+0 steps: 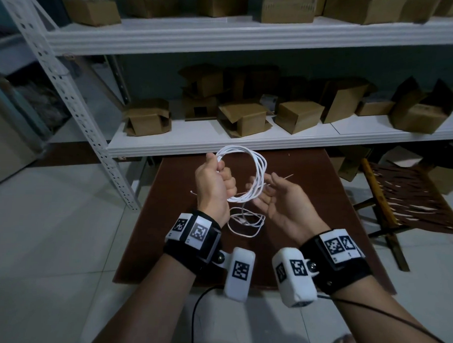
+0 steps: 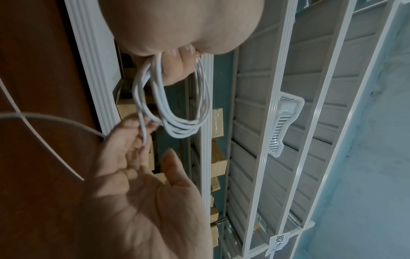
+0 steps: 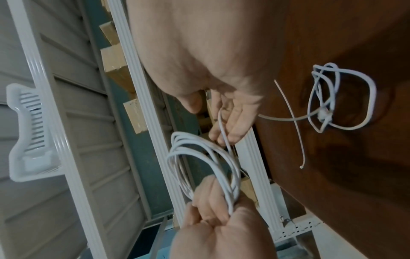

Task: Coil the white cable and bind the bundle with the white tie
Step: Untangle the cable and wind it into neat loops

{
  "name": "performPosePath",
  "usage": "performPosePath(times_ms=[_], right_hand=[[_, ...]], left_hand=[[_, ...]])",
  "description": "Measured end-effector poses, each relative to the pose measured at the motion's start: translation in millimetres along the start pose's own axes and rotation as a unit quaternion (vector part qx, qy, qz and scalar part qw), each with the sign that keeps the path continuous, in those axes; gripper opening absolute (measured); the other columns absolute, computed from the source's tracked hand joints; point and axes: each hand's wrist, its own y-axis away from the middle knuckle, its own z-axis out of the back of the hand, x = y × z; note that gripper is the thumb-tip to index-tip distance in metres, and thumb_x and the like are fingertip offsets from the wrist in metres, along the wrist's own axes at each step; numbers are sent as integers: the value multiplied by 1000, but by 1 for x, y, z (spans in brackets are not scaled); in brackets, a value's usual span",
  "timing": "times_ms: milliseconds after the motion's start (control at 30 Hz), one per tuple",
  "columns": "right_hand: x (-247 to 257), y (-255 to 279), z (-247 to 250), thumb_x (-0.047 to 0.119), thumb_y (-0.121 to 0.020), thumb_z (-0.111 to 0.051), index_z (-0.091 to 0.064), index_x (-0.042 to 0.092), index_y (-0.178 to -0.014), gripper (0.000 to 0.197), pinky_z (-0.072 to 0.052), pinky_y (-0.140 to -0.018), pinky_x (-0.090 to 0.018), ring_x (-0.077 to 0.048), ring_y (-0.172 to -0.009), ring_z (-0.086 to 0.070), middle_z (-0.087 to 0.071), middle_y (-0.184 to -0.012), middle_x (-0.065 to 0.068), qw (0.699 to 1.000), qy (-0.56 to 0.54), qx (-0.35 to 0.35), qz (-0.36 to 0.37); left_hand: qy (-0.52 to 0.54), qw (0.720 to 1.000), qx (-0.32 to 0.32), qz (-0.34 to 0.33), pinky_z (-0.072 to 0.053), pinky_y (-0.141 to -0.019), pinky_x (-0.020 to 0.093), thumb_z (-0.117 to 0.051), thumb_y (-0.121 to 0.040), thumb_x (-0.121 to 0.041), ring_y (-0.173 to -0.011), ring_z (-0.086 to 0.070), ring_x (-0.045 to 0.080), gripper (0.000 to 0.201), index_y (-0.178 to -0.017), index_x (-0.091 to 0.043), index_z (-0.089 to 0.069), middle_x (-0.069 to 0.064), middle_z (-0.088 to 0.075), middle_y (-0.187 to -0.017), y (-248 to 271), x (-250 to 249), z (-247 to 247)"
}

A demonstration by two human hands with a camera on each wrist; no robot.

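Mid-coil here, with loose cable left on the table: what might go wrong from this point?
1. The slack of the white cable lies tangled on the brown table; pulling it up may form a knot.
2. The left hand grips the loops at one spot only; a looser grip may let them spring apart.
3. The white tie lies on the table beside the slack; dragging cable may sweep it away. The right hand only guides the strand.
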Motion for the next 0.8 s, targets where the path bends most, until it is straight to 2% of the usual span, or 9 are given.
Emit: performPosePath(times_ms=[100,167,233,367,467,567,667,733,800], right_hand=[[3,-1,1,8,-110,-47,-53,4,-134,25,-66,-75,-34,-26,-92,-72,-74,-98,-15,998,15,-39,53],[4,0,2,1,-108,-47,-52,4,-132,25,-65,-69,-31,-24,-86,-70,-69,-96,-14,996,25,-54,73],[6,0,4,-3,-106,-49,-51,4,-131,26,-63,-63,-27,-21,-80,-67,-69,-91,-13,995,9,-62,81],[11,0,8,-1,-106,-49,-52,6,-126,21,-61,-60,-26,-18,-73,-66,-65,-86,-10,991,-27,-83,98],[18,4,10,-2,-106,-47,-54,4,-121,17,-65,-65,-30,-23,-83,-69,-60,-90,-11,986,-89,-79,115],[23,10,9,-7,-106,-46,-51,0,-130,26,-67,-71,-31,-28,-89,-73,-61,-97,-14,981,-121,-76,132],[22,11,5,-7,-107,-41,-47,1,-141,35,-65,-66,-26,-22,-77,-74,-68,-100,-18,980,-72,-98,156],[20,13,3,-8,-107,-39,-44,4,-142,38,-55,-54,-21,-13,-59,-66,-74,-96,-19,975,22,-111,192],[20,15,0,-8,-106,-38,-41,6,-139,36,-43,-48,-20,-11,-50,-56,-77,-96,-17,953,146,-106,242]], left_hand=[[-10,999,-24,-27,-11,-35,21,-33,-115,-40,-40,-15,5,45,-74,-21,-39,-8,-24,-53,-5,-5,4],[-14,999,-32,-36,-12,-35,21,-33,-115,-40,-40,-15,5,45,-74,-21,-39,-8,-24,-54,-6,-8,6],[-23,998,-34,-45,-12,-35,21,-33,-115,-40,-40,-15,5,45,-74,-21,-38,-8,-24,-54,-5,-9,7],[-35,997,-38,-57,-13,-36,21,-34,-115,-40,-41,-15,5,45,-73,-21,-38,-8,-24,-54,-5,-10,7],[-31,997,-46,-60,-13,-35,21,-35,-115,-40,-41,-16,6,45,-73,-21,-38,-7,-24,-55,-6,-12,9],[-24,997,-48,-57,-12,-35,21,-35,-114,-41,-40,-15,6,46,-73,-22,-38,-8,-23,-54,-8,-13,11],[-34,997,-50,-54,-12,-34,20,-35,-114,-42,-39,-16,5,46,-73,-22,-38,-8,-24,-53,-9,-13,10],[-54,996,-54,-51,-13,-34,20,-36,-114,-42,-39,-17,5,46,-73,-22,-39,-8,-26,-52,-8,-12,9],[-80,994,-52,-50,-14,-34,19,-36,-114,-42,-37,-18,5,46,-73,-22,-39,-8,-26,-52,-6,-11,8]])
